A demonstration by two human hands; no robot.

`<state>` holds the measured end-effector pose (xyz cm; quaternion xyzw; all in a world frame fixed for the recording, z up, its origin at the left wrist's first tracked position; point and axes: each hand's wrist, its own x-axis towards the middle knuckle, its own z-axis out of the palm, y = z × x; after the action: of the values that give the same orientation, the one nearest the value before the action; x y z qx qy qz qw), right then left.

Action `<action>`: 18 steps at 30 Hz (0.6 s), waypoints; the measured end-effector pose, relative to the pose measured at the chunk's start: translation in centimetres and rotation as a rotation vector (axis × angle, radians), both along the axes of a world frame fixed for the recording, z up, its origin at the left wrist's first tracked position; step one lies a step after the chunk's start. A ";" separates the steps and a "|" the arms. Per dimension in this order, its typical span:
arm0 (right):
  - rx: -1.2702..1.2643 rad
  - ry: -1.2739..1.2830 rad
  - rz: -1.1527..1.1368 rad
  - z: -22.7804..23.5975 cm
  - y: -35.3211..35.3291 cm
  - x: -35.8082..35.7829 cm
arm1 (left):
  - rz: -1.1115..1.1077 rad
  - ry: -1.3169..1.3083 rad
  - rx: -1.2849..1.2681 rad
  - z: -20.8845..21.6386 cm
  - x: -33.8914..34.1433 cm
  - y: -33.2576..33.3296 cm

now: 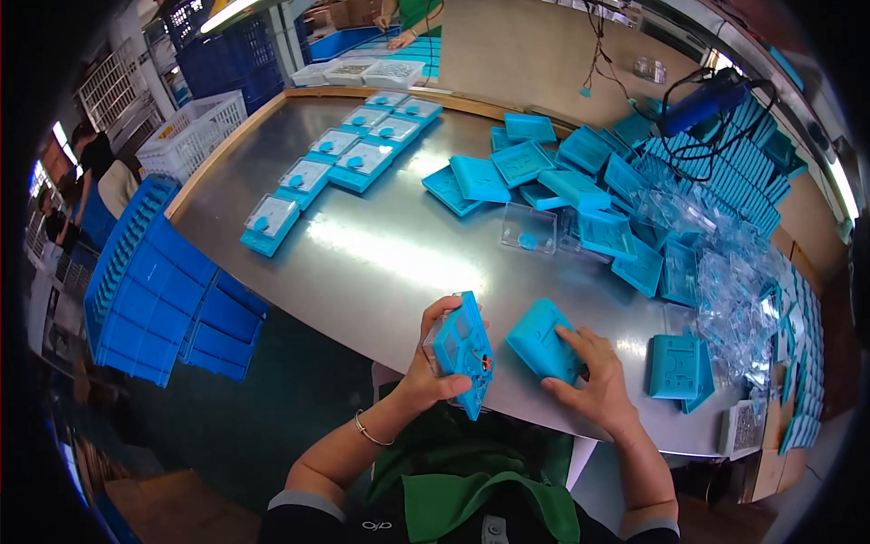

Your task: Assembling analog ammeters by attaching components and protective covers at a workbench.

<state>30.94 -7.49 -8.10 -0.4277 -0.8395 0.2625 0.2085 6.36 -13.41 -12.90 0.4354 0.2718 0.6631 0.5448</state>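
My left hand (433,367) grips a turquoise plastic housing (464,349) with a clear cover on its left side. It is held up on edge, and small red wires show near its right edge. To the right, my right hand (591,374) is closed around a turquoise back shell (546,340), thumb below and fingers on top. The shell is tilted, with moulded recesses on the face toward me. The two pieces are apart, just above the near edge of the metal table (381,272).
Finished-looking turquoise units with clear covers (270,216) stand in rows at the far left. Loose turquoise shells (521,163) and clear covers (725,290) heap up on the right. Two shells (675,367) lie near my right hand. Blue crates (154,281) stand left; a co-worker's hand (401,40) shows beyond.
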 end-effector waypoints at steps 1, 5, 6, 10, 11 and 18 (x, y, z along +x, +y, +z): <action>-0.004 -0.004 -0.010 0.3 -0.6 -0.8 | 0.019 -0.003 0.037 -0.2 0.2 0.0; -0.114 0.332 0.164 -0.3 -3.2 -4.5 | 0.098 -0.013 0.040 -0.6 1.5 -0.5; -0.075 0.338 0.182 -0.7 -3.6 -5.0 | 0.103 -0.011 0.026 -0.6 1.6 -0.6; -0.204 0.356 0.179 -0.1 -4.1 -5.8 | 0.100 -0.003 0.015 -1.0 1.0 -0.8; -0.206 0.354 0.179 -0.3 -4.1 -6.0 | 0.101 -0.006 0.014 -1.0 0.9 -0.8; -0.025 0.431 0.200 -2.2 -2.9 -8.0 | 0.106 -0.010 0.002 -1.0 0.8 -0.1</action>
<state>22.95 -10.43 -10.34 -0.2791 -0.8103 0.3776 0.3507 7.12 -13.47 -13.88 0.4175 0.2909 0.6935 0.5100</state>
